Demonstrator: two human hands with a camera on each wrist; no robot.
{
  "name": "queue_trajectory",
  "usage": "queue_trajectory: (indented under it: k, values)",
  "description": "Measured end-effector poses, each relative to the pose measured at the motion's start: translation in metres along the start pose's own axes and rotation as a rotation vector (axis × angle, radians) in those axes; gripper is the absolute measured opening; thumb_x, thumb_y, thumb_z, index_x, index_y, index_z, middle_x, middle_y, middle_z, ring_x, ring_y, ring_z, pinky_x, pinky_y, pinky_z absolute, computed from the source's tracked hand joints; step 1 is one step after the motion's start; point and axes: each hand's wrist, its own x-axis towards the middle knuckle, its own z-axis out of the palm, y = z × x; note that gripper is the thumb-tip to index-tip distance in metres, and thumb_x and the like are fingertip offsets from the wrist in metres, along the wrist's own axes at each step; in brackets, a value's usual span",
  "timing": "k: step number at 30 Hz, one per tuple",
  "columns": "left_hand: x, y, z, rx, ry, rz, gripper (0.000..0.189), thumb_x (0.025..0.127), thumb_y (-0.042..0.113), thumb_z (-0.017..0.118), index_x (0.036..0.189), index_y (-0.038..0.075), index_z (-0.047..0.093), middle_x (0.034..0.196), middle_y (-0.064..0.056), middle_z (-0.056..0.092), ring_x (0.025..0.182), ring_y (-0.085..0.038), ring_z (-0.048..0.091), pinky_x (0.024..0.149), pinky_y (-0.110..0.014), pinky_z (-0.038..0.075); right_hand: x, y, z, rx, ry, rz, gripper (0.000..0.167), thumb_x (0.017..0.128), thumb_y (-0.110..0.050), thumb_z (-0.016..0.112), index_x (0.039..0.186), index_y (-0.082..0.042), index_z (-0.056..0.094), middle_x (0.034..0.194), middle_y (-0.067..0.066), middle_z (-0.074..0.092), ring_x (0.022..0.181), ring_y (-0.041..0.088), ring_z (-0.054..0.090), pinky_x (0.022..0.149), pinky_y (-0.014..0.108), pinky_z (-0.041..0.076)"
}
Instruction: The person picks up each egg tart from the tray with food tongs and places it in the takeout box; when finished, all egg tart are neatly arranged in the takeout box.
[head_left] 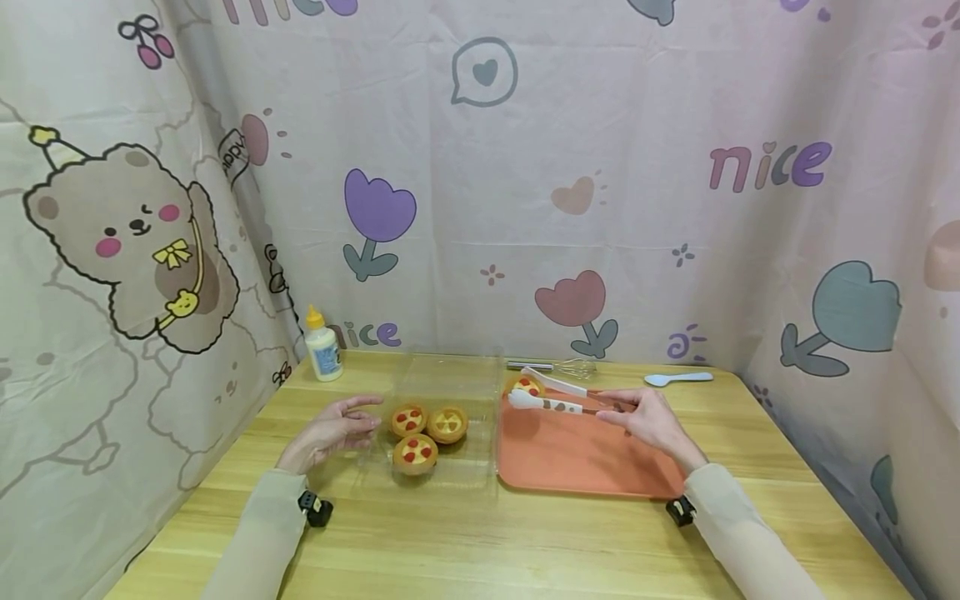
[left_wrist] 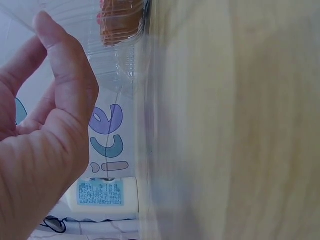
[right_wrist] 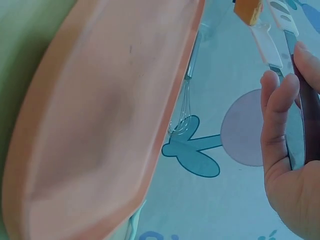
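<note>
My right hand (head_left: pixel 651 421) grips a pair of tongs (head_left: pixel 555 406) with white tips and brown handles. Between the tips sits a mini pizza tart (head_left: pixel 525 386), raised over the far left corner of the orange tray (head_left: pixel 585 467); the right wrist view shows the tart (right_wrist: pixel 248 11) clear of the tray surface. At the left side of a clear plastic container (head_left: pixel 472 472), my left hand (head_left: pixel 341 427) pinches the edge between thumb and fingers. Three more tarts (head_left: pixel 415 452) lie together inside that container, whose lid (head_left: pixel 450 375) stands open at the back.
A glue bottle (head_left: pixel 324 352) with a yellow cap stands at the back left. Behind the tray lies a whisk (head_left: pixel 573 367), and a pale spoon (head_left: pixel 678 378) rests at the back right. Printed curtains (head_left: pixel 465 208) border the wooden table (head_left: pixel 450 550).
</note>
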Motion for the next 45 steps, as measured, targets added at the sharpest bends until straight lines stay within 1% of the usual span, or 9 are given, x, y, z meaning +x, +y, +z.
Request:
queue_trajectory:
  k: [6, 9, 16, 19, 24, 31, 35, 40, 45]
  values:
    - [0.001, 0.002, 0.001, -0.009, -0.001, -0.002, 0.064, 0.096, 0.005, 0.061, 0.151, -0.001, 0.028, 0.097, -0.006, 0.066, 0.081, -0.013, 0.066, 0.075, -0.028, 0.061, -0.002, -0.005, -0.001, 0.047, -0.025, -0.014, 0.045, 0.080, -0.034, 0.081, 0.122, -0.019, 0.071, 0.104, 0.009, 0.073, 0.065, 0.041, 0.063, 0.055, 0.044, 0.057]
    - [-0.001, 0.003, 0.001, -0.006, 0.002, -0.007, 0.065, 0.095, 0.005, 0.061, 0.151, -0.001, 0.027, 0.098, -0.007, 0.065, 0.082, -0.014, 0.066, 0.075, -0.028, 0.061, -0.003, -0.007, 0.000, 0.068, -0.035, -0.023, 0.045, 0.081, -0.032, 0.081, 0.122, -0.017, 0.070, 0.111, 0.011, 0.072, 0.066, 0.038, 0.063, 0.056, 0.045, 0.057]
    - [-0.002, 0.003, 0.002, -0.003, 0.005, -0.011, 0.066, 0.095, 0.006, 0.062, 0.151, -0.002, 0.027, 0.098, -0.007, 0.065, 0.082, -0.014, 0.066, 0.074, -0.027, 0.060, -0.006, -0.012, 0.004, 0.095, -0.046, -0.036, 0.049, 0.080, -0.035, 0.081, 0.122, -0.014, 0.070, 0.117, 0.016, 0.070, 0.061, 0.024, 0.062, 0.057, 0.043, 0.058]
    - [-0.002, 0.002, 0.002, -0.003, 0.006, -0.010, 0.065, 0.095, 0.006, 0.061, 0.151, -0.002, 0.027, 0.097, -0.007, 0.065, 0.081, -0.013, 0.066, 0.073, -0.027, 0.060, -0.007, -0.016, 0.004, 0.109, -0.063, -0.052, 0.049, 0.081, -0.034, 0.081, 0.123, -0.012, 0.070, 0.123, 0.017, 0.067, 0.062, 0.023, 0.062, 0.055, 0.040, 0.057]
    - [-0.002, 0.002, 0.002, -0.011, 0.002, -0.012, 0.065, 0.096, 0.006, 0.061, 0.151, -0.002, 0.027, 0.097, -0.007, 0.066, 0.080, -0.013, 0.066, 0.072, -0.027, 0.060, -0.008, -0.020, 0.006, 0.107, -0.071, -0.055, 0.047, 0.079, -0.035, 0.082, 0.121, -0.016, 0.071, 0.121, 0.015, 0.069, 0.062, 0.029, 0.063, 0.052, 0.034, 0.056]
    - [-0.002, 0.001, 0.000, 0.001, 0.005, -0.006, 0.065, 0.096, 0.006, 0.061, 0.151, -0.002, 0.027, 0.100, -0.009, 0.066, 0.081, -0.013, 0.066, 0.073, -0.027, 0.061, -0.010, -0.028, 0.013, 0.081, -0.071, -0.068, 0.046, 0.077, -0.042, 0.082, 0.119, -0.025, 0.072, 0.117, 0.010, 0.071, 0.062, 0.039, 0.063, 0.053, 0.041, 0.056]
    - [-0.002, 0.000, 0.000, 0.016, 0.026, -0.022, 0.065, 0.094, 0.007, 0.063, 0.150, 0.000, 0.030, 0.102, -0.011, 0.066, 0.081, -0.014, 0.067, 0.073, -0.028, 0.060, -0.011, -0.031, 0.019, 0.042, -0.081, -0.081, 0.043, 0.077, -0.045, 0.081, 0.117, -0.030, 0.072, 0.107, 0.005, 0.074, 0.063, 0.037, 0.065, 0.053, 0.040, 0.057]
    - [-0.001, -0.001, 0.001, 0.026, 0.033, -0.020, 0.065, 0.094, 0.009, 0.064, 0.150, 0.001, 0.032, 0.104, -0.013, 0.066, 0.083, -0.016, 0.067, 0.073, -0.028, 0.060, -0.012, -0.033, 0.023, 0.045, -0.138, -0.112, 0.041, 0.080, -0.046, 0.078, 0.118, -0.030, 0.072, 0.099, 0.000, 0.075, 0.064, 0.038, 0.065, 0.055, 0.040, 0.057]
    - [-0.001, 0.000, 0.001, 0.014, 0.027, -0.016, 0.065, 0.095, 0.007, 0.062, 0.150, 0.000, 0.030, 0.101, -0.011, 0.067, 0.080, -0.014, 0.067, 0.072, -0.027, 0.060, -0.012, -0.038, 0.025, 0.041, -0.192, -0.140, 0.043, 0.083, -0.046, 0.076, 0.121, -0.028, 0.070, 0.090, 0.008, 0.075, 0.060, 0.032, 0.064, 0.051, 0.033, 0.054]
